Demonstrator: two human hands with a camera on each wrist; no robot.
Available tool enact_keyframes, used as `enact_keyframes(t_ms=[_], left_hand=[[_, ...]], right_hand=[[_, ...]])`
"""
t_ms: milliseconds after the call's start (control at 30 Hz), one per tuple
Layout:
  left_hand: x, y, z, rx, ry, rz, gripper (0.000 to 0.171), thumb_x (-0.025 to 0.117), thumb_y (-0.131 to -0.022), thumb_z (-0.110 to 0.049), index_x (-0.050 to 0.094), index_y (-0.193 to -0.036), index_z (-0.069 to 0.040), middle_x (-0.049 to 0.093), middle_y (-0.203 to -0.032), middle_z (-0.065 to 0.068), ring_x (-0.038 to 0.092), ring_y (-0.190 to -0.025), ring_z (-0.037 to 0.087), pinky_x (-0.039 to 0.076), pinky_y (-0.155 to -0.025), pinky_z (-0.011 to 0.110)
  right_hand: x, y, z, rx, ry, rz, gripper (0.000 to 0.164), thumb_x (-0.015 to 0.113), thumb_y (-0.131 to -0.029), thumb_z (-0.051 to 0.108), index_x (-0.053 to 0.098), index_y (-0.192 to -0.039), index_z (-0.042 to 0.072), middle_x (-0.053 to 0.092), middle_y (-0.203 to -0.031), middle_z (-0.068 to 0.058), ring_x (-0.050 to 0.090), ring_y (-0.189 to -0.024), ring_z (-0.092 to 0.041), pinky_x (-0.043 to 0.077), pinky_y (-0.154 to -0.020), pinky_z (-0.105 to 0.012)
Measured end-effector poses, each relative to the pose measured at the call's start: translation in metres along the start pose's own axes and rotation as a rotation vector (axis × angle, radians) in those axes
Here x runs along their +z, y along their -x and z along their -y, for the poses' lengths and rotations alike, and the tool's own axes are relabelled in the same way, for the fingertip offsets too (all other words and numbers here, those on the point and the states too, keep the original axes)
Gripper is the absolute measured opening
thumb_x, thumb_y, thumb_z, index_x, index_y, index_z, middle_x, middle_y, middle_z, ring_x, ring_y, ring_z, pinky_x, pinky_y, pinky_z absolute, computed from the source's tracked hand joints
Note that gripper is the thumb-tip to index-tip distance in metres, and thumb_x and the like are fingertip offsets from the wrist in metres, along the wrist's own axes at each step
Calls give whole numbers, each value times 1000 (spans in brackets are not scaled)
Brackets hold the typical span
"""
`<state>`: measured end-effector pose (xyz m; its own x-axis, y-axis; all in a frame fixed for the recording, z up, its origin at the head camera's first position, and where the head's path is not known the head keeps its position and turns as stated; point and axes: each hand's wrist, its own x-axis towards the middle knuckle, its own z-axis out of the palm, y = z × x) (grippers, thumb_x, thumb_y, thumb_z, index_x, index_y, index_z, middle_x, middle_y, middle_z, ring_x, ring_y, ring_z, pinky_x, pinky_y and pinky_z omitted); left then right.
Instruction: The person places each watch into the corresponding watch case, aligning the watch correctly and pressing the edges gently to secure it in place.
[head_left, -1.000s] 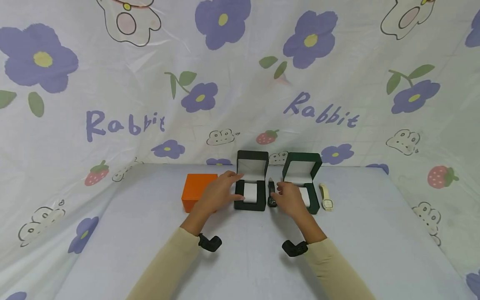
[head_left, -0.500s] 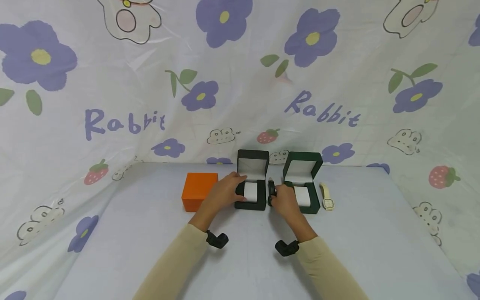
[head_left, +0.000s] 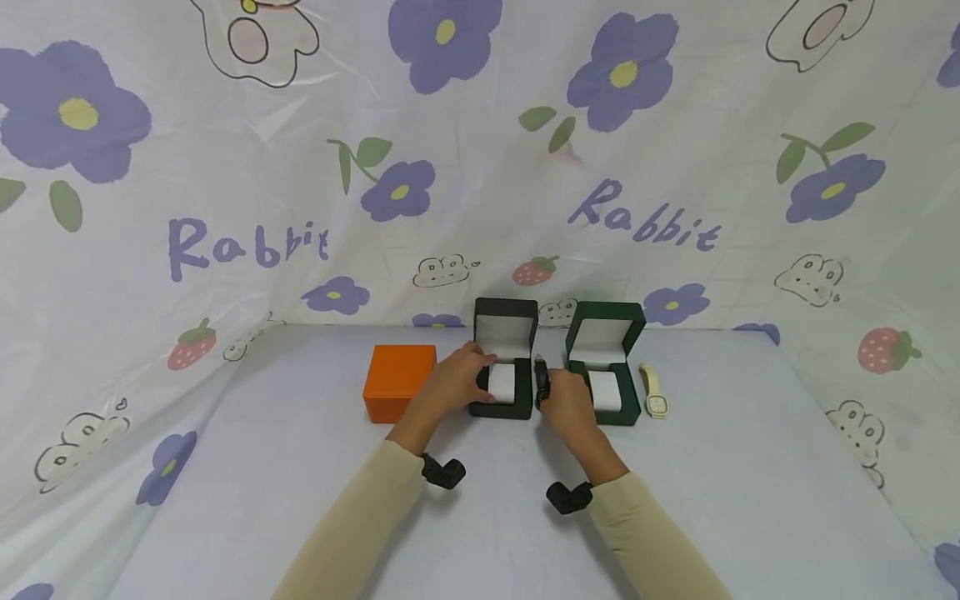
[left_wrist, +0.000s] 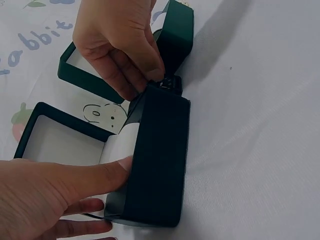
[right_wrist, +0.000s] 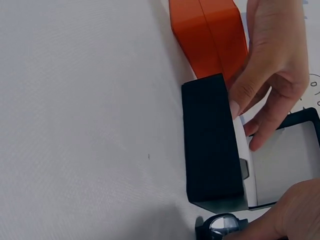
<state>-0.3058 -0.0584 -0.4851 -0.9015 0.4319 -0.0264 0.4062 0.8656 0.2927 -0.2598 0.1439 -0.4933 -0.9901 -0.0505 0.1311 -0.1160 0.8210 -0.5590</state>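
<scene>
A dark green watch box [head_left: 506, 412] stands with its lid raised and a white cushion [head_left: 502, 383] inside. My left hand [head_left: 456, 377] reaches over its left end, with thumb and fingers on opposite sides of the cushion. The left wrist view has the thumb [left_wrist: 112, 175] pressing on the cushion's edge. Just right of that box, my right hand [head_left: 567, 402] pinches a black wristwatch [head_left: 541, 382]. Its dial [right_wrist: 224, 224] shows low in the right wrist view, while my fingers cover part of the strap.
A second green watch box [head_left: 630, 408], lid up, holds another white cushion [head_left: 604, 392] beside my right hand. To its right lies a pale gold wristwatch [head_left: 654, 396]. An orange box [head_left: 396, 375] sits left of my left hand. A patterned cloth backdrop [head_left: 480, 217] rises behind the table.
My right hand has moved left and taken hold of the black wristwatch, now turned on its side. My left hand has shifted slightly right, further over the cushion.
</scene>
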Motion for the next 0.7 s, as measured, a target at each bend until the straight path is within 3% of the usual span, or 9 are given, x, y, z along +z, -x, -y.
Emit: enact_keyframes(t_ms=[433,700], left_hand=[[-3,-5,-14,-45,-97,34,63,92,-76,-34,69,-131,-12,55,-129,13,59,-101,23,59,-86,39],[-7,-6,-20,-57,-106,47,54,93,-74,-29,73,-121,-11,54,-123,13,58,-97,24,57,-82,39]], right_hand=[[2,3,2,-2,26,-23,35,68,-78,-19,67,-113,-12,71,-89,-21,62,-69,-23,51,-54,-34],[2,5,0,-31,1,-38,45,62,-81,-18,64,-126,-10,72,-106,-23,67,-82,-26,57,-65,-39]])
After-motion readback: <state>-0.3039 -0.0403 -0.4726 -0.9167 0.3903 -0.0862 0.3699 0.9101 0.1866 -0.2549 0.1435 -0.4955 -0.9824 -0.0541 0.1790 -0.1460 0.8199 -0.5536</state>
